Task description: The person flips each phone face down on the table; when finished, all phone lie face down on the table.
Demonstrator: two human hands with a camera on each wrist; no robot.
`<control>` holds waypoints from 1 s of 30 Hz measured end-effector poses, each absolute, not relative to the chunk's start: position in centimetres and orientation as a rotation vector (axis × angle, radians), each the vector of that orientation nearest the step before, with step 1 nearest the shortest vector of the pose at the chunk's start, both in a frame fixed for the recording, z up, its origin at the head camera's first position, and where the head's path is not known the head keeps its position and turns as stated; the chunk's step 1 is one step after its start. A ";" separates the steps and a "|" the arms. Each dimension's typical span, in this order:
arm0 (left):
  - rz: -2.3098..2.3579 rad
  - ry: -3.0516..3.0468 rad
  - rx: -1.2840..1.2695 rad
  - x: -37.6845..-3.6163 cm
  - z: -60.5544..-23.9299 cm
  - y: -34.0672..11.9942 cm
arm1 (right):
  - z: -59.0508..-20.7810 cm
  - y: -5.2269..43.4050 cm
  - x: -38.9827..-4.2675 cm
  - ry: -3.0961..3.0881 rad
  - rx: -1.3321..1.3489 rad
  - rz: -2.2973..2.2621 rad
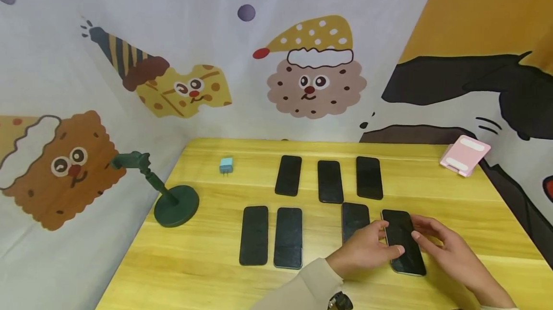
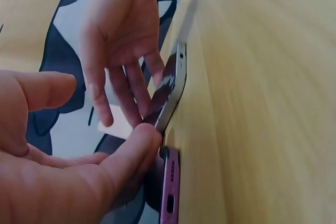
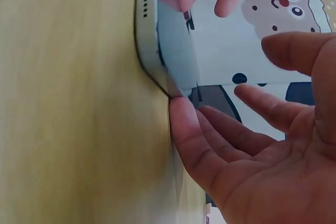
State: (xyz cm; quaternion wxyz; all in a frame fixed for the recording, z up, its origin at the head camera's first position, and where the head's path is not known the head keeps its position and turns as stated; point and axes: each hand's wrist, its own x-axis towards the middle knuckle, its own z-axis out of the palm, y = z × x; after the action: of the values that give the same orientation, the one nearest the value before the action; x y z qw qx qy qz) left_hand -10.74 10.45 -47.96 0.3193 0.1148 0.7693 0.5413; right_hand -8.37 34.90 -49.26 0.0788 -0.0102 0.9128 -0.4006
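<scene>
Basically both hands are on one dark phone [image 1: 403,242] lying at the right end of the front row on the yellow surface [image 1: 432,190]: left hand [image 1: 365,252] fingertips at its left edge, right hand [image 1: 449,247] fingers along its right edge, both loosely spread, neither clasped round it. Looks thin, rigid, glossy, so probably slippery and breakable; best pinched by the long side edges, since it lies nearly flat.

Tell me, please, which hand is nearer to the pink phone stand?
Right. The right hand lies on the near-right phone's right side, below the pink phone stand; the left hand is on its left.
</scene>
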 end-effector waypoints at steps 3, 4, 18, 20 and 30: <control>1.466 1.997 0.251 -10.5 -47.9 10.7 | -49.3 34.9 -8.5 2.734 -0.032 -1.225; 1.472 1.993 0.240 -10.4 -47.8 10.8 | -49.4 34.9 -8.5 2.729 -0.028 -1.242; 1.545 1.978 0.204 -9.5 -47.6 10.9 | -49.3 34.5 -8.4 2.766 0.076 -1.201; 1.530 1.999 0.207 -9.3 -47.5 11.1 | -49.2 34.3 -8.4 2.765 0.090 -1.198; 1.673 1.952 -0.055 -9.2 -46.8 12.3 | -48.5 33.0 -9.1 2.815 0.137 -1.061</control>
State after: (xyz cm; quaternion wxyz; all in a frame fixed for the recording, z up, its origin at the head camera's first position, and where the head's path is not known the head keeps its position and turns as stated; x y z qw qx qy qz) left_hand -9.20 12.28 -46.82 0.2815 -0.0205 0.7284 0.6243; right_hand -9.08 33.04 -48.48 0.0653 0.0454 0.9328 -0.3515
